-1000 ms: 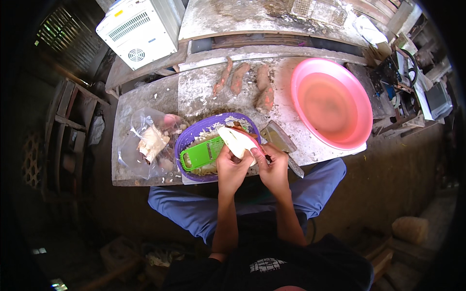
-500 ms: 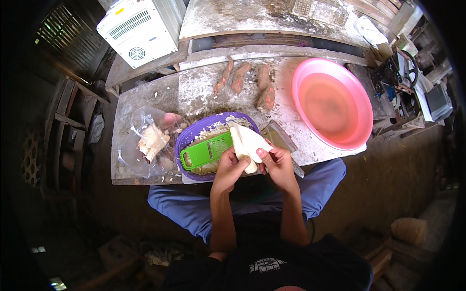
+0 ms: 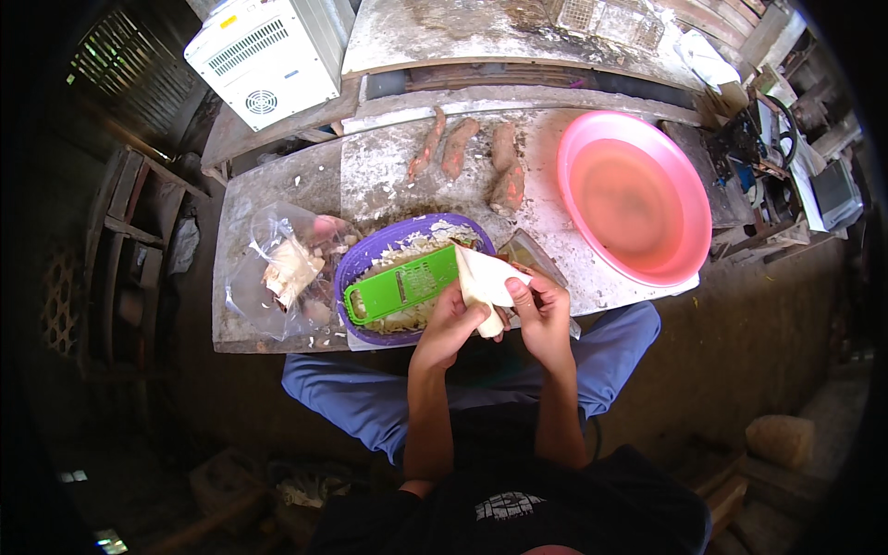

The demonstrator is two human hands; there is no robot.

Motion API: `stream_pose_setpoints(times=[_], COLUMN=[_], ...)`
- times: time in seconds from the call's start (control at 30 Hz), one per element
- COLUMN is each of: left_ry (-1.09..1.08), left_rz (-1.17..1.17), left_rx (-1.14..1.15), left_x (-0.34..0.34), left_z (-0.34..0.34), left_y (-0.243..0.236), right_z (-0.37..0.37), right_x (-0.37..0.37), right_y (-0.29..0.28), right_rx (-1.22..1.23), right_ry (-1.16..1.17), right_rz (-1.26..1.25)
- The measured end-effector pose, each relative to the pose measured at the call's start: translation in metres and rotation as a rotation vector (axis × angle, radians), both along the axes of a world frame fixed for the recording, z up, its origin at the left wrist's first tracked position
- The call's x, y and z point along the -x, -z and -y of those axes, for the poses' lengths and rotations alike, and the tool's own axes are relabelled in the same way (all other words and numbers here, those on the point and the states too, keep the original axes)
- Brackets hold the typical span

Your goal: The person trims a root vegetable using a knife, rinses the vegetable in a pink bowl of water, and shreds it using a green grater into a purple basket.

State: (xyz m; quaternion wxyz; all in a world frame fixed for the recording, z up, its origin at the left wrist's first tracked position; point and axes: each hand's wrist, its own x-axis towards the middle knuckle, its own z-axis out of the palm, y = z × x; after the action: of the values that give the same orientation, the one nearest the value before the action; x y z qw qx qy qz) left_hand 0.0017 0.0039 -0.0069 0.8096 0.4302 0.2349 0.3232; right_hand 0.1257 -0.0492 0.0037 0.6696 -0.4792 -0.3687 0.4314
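Note:
A peeled white root is gripped in both hands over the near edge of the purple basket. My left hand is closed round its left, lower part. My right hand grips its right side, thumb on the white surface. Beneath it, a green plastic grater lies slanted in the basket among pale shreds. A flat tool with a wide blade, possibly a knife or slicer, lies just beyond my right hand, partly hidden by it.
A pink basin of cloudy water stands right, several unpeeled roots lie at the back, and a clear bag with pale scraps lies left. Behind are a white boxy appliance and another worktop. Wooden racks stand left.
The root has turned in my hands, hiding the red skin that showed a second ago, and its top has shifted right and down. My left hand has moved slightly right since half a second ago.

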Motion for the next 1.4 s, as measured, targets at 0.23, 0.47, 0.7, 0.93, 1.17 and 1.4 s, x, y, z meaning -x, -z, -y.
stream_pose_setpoints(times=[0.23, 0.47, 0.7, 0.93, 1.17, 1.4], left_ry=[0.1, -0.004, -0.24, -0.081, -0.131, -0.178], left_rz=[0.027, 0.021, -0.04, -0.12, -0.163, 0.112], left_rx=[0.001, 0.041, -0.175, -0.116, -0.101, -0.025], left_x=[0.0, -0.008, -0.017, -0.011, 0.003, 0.02], left_z=[0.002, 0.006, 0.015, 0.015, 0.011, -0.001], left_y=[0.004, -0.003, -0.015, -0.022, -0.01, -0.006], right_z=[0.001, 0.001, 0.001, 0.002, 0.003, 0.008], right_x=[-0.007, -0.011, -0.011, -0.012, -0.022, -0.032], right_y=[-0.002, -0.013, -0.011, -0.01, -0.014, -0.013], right_rx=[-0.016, -0.034, -0.078, -0.089, 0.056, 0.075], right_ry=[0.067, 0.03, 0.087, 0.125, 0.435, 0.329], right_rz=[0.109, 0.174, 0.366, 0.232, -0.056, 0.146])
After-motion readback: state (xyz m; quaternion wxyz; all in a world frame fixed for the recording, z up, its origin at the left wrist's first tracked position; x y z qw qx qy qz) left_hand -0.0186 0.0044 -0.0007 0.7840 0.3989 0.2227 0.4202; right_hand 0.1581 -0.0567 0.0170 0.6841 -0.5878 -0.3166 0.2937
